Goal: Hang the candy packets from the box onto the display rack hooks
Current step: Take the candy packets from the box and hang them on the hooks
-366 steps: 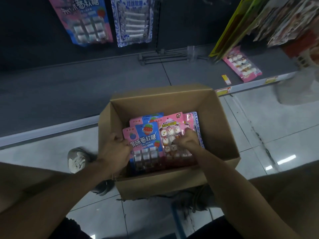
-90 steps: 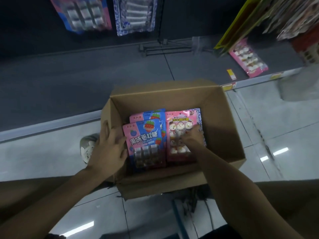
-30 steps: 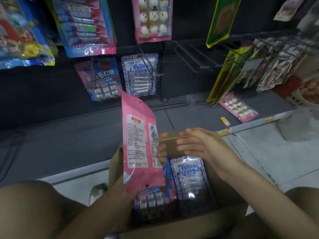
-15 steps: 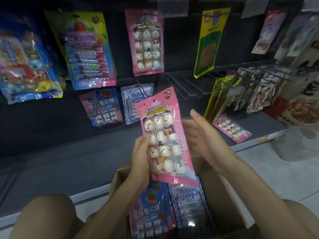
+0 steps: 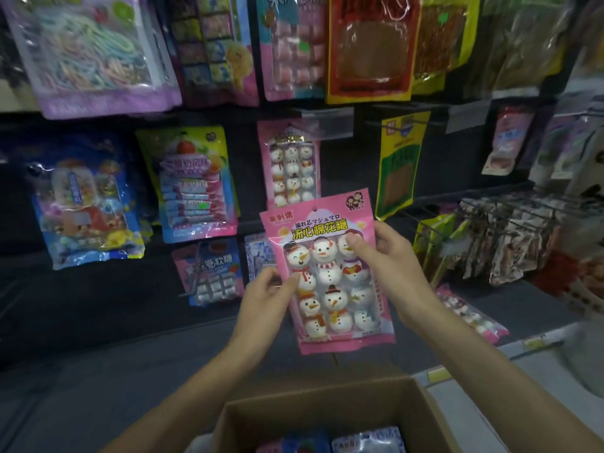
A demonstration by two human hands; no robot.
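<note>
From the head camera, a pink snowman marshmallow packet (image 5: 330,289) is held upright in mid-air just right of centre, front face to the camera. The left hand (image 5: 264,299) pinches its edge at nine o'clock, thumb on the front and fingers curled behind. The right hand (image 5: 389,266) grips its edge at two o'clock, thumb pressed on the printed snowmen. At the packet's eleven o'clock a matching snowman packet (image 5: 291,165) hangs on the display rack. At six o'clock stands the open cardboard box (image 5: 327,416), with more packets (image 5: 366,441) inside.
</note>
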